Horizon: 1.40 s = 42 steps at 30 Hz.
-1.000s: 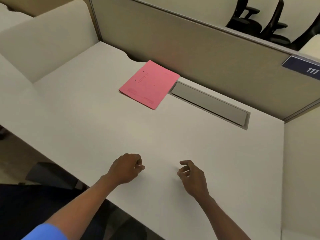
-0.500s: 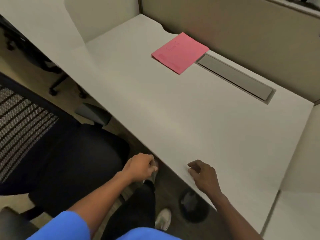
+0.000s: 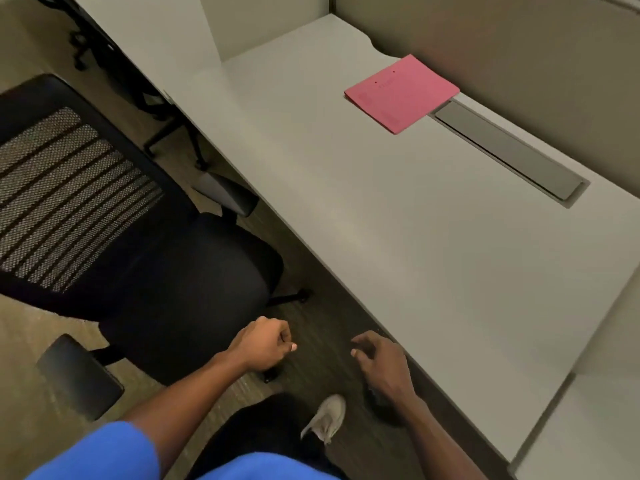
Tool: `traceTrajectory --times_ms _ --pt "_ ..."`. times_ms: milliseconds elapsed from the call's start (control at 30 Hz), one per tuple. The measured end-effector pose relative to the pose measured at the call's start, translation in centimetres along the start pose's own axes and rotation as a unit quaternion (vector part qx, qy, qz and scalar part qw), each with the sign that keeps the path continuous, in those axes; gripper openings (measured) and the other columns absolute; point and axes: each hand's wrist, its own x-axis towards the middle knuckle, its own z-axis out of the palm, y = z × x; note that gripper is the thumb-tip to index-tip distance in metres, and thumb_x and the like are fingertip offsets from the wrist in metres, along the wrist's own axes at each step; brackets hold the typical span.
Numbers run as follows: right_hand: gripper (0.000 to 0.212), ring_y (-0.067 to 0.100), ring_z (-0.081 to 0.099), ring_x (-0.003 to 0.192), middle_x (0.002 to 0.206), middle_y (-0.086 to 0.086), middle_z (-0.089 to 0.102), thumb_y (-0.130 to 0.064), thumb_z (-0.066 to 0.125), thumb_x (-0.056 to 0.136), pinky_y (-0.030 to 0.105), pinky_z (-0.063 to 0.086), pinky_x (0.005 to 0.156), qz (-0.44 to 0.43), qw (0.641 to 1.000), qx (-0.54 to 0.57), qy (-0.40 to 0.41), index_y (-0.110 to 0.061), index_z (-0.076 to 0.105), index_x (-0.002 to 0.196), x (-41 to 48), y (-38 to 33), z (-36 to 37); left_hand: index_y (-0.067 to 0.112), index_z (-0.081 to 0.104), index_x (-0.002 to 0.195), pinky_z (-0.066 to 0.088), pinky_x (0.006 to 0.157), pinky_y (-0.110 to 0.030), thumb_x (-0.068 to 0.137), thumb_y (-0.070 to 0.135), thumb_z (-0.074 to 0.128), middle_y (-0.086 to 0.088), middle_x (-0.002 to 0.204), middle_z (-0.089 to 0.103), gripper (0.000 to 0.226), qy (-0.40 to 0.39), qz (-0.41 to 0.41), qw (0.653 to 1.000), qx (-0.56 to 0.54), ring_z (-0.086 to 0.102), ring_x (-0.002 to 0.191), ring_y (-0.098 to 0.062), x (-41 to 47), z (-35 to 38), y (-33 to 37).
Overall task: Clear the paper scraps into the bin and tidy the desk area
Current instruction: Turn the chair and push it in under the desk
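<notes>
The white desk (image 3: 415, 244) carries a pink folder (image 3: 401, 93) at its far side, and I see no loose paper scraps on it. Both hands hang off the desk's front edge, above the floor. My left hand (image 3: 265, 346) is closed in a fist, and whether anything is inside it is hidden. My right hand (image 3: 381, 363) has loosely curled fingers that are apart, with nothing visible in them. Below the right wrist lies a dark round object (image 3: 382, 412) on the floor, mostly hidden; it may be a bin.
A black mesh-backed office chair (image 3: 138, 258) stands left of the hands, one armrest (image 3: 78, 375) near my left arm. A grey cable cover (image 3: 509, 154) is set into the desk by the partition wall. My shoe (image 3: 325, 415) is on the floor.
The view has swung down and to the left. Both hands have come off the desk top and now hang over the floor beside the chair. The folder has not moved.
</notes>
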Motion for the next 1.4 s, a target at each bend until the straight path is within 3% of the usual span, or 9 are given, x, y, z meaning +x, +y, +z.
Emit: traceTrajectory --times_ms 133,300,533,733,900,1067,1200,1300,1400 --pt "0.022 -0.007 0.063 0.095 0.109 -0.020 0.070 -0.031 0.073 0.097 0.011 0.044 0.077 -0.015 1.000 -0.004 -0.025 -0.034 0.070 0.119 -0.7 -1.7 2.7 0.034 0.069 0.093 0.064 0.080 -0.040 0.091 0.050 0.073 0.011 0.090 0.073 0.016 0.004 -0.015 1.000 -0.013 0.070 0.084 -0.006 -1.6 0.3 -3.3" --pt "0.021 -0.010 0.062 0.092 0.108 -0.020 0.069 -0.031 0.071 0.099 0.008 0.044 0.072 -0.029 0.997 -0.019 -0.063 -0.034 0.069 0.120 -1.5 -4.3 6.1 0.036 0.067 0.086 0.055 0.068 -0.028 0.088 0.052 0.074 0.014 0.085 0.072 0.017 0.026 -0.034 0.999 -0.034 0.069 0.080 -0.003 -3.4 0.1 -8.0" --pt "0.020 -0.007 0.062 0.091 0.104 -0.020 0.069 -0.032 0.073 0.096 0.010 0.043 0.073 -0.019 0.997 -0.044 -0.067 -0.036 0.070 0.116 -0.9 -9.6 12.0 0.030 0.072 0.088 0.063 0.080 -0.038 0.085 0.055 0.072 0.013 0.084 0.074 0.025 0.045 -0.046 0.997 -0.039 0.071 0.084 -0.006 -6.0 -2.0 -17.2" --pt "0.019 0.009 0.071 0.097 0.101 -0.012 0.076 -0.036 0.077 0.092 0.031 0.057 0.087 0.033 0.998 -0.032 -0.038 -0.033 0.073 0.110 -0.8 -15.9 19.8 0.029 0.070 0.087 0.063 0.084 -0.041 0.084 0.056 0.072 0.008 0.090 0.075 0.027 0.022 -0.051 0.998 0.002 0.073 0.088 -0.017 -7.9 -4.9 -27.9" --pt "0.018 0.014 0.073 0.101 0.091 -0.016 0.074 -0.036 0.076 0.090 0.035 0.058 0.090 0.057 0.996 -0.034 -0.065 -0.031 0.074 0.108 -2.3 -21.3 27.1 0.027 0.066 0.079 0.062 0.080 -0.038 0.085 0.052 0.073 0.008 0.084 0.075 0.027 0.008 -0.072 0.997 0.011 0.072 0.083 -0.019 -10.5 -6.6 -36.6" --pt "0.024 0.019 0.072 0.108 0.110 -0.007 0.078 -0.038 0.073 0.090 0.036 0.058 0.093 0.059 0.993 -0.056 -0.087 -0.030 0.073 0.112 -3.7 -26.3 32.5 0.027 0.060 0.064 0.047 0.075 -0.027 0.091 0.046 0.075 0.011 0.069 0.065 0.036 -0.014 -0.088 0.996 0.000 0.065 0.077 -0.016 -13.1 -7.7 -44.3" --pt "0.028 0.021 0.071 0.114 0.116 -0.006 0.078 -0.037 0.070 0.090 0.038 0.058 0.095 0.038 0.991 -0.080 -0.103 -0.031 0.071 0.118 -4.5 -29.4 35.7 0.022 0.068 0.083 0.052 0.079 -0.030 0.091 0.041 0.077 0.004 0.084 0.074 0.022 -0.017 -0.105 0.994 -0.036 0.070 0.085 -0.017 -15.3 -8.2 -48.1" --pt "0.034 0.025 0.070 0.115 0.121 -0.003 0.077 -0.033 0.064 0.089 0.039 0.058 0.095 0.020 0.986 -0.109 -0.127 -0.032 0.068 0.123 -4.8 -31.0 37.9 0.024 0.066 0.081 0.054 0.082 -0.032 0.092 0.040 0.076 0.007 0.078 0.071 0.022 0.000 -0.122 0.991 -0.051 0.070 0.084 -0.017 -16.9 -8.4 -49.9" --pt "0.036 0.029 0.069 0.118 0.126 0.004 0.074 -0.035 0.062 0.091 0.039 0.057 0.095 -0.004 0.979 -0.133 -0.154 -0.031 0.064 0.127 -5.2 -32.0 39.9 0.015 0.069 0.086 0.053 0.079 -0.031 0.092 0.038 0.077 0.004 0.078 0.072 0.025 0.032 -0.141 0.987 -0.067 0.071 0.082 -0.018 -18.5 -9.3 -51.0"
